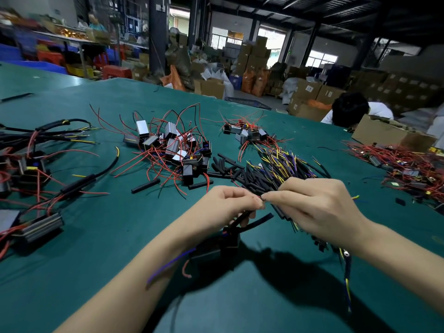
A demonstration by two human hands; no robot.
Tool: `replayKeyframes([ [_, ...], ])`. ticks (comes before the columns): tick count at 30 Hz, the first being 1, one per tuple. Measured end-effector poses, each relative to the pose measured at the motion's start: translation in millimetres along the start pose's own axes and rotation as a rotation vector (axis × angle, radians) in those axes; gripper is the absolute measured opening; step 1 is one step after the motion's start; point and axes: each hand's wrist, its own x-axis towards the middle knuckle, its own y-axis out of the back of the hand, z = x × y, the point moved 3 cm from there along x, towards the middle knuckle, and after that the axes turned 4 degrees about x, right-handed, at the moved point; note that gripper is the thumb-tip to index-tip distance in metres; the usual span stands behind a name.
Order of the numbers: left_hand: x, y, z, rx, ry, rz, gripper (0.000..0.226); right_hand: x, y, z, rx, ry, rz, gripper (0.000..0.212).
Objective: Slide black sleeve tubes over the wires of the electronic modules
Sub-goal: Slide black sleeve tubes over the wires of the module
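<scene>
Both forearms are seen bare up to the frame's lower edge, with no sleeve shown. The left hand [225,205] and right hand [317,207] are ungloved. Short, unpainted fingernails are seen.

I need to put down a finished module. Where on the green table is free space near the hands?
Bare green table lies left of the left hand, bordered by the grey module and the loose black sleeve. Ahead it is crowded: the module pile and the sleeve-and-wire heap.
</scene>
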Motion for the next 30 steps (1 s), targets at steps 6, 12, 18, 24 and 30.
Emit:
replayKeyframes([
  [6, -4, 1, 11, 0.360, -0.373, 0.287, 0.014, 8, -1, 13, 0.655, -0.540, -0.200, 0.016],
  [12, -13, -3, 19, 0.742, -0.651, 0.443, 0.004, 18, -2, 17, 0.908, -0.742, -0.387, 0.022],
  [18, -16, -2, 21, 0.933, -0.692, 0.474, 0.003, 25, -3, 18, 0.898, -0.760, -0.444, 0.014],
  [24, -14, -1, 17, 0.915, -0.650, 0.453, 0.007, 24, -4, 16, 0.657, -0.599, -0.382, 0.011],
  [30, -3, 2, 8, 0.516, -0.327, 0.340, 0.014, 28, -5, -6, -0.209, 0.117, -0.290, 0.011],
])
